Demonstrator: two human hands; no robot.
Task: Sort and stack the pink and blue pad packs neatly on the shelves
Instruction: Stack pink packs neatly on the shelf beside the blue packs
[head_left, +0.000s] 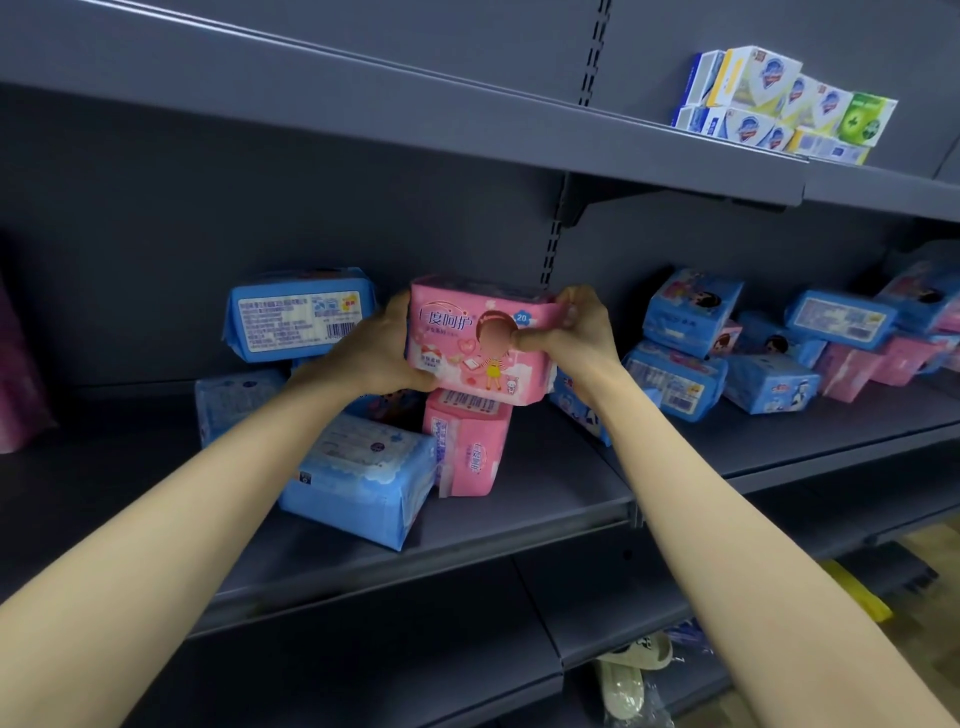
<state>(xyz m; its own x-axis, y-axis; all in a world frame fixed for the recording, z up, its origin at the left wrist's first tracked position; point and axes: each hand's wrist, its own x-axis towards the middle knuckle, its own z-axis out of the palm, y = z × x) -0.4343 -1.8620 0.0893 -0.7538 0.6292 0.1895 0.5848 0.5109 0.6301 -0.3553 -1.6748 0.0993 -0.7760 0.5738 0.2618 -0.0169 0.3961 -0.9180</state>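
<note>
Both hands hold one pink pad pack (457, 332) upright above the middle shelf (545, 499). My left hand (382, 358) grips its left end, and my right hand (574, 332) pinches its right end with the thumb on the front. Directly under it stands a second pink pack (467, 447). A blue pack (358, 478) lies in front on the left. Behind the left hand another blue pack (298, 312) sits on top of a pale blue pack (234, 400).
A jumble of blue packs (680, 332) and pink packs (852, 371) fills the shelf to the right. Soap boxes (779, 98) sit on the upper shelf at the right. A dark pink bag (21, 374) is at the far left. Slippers (631, 670) lie below.
</note>
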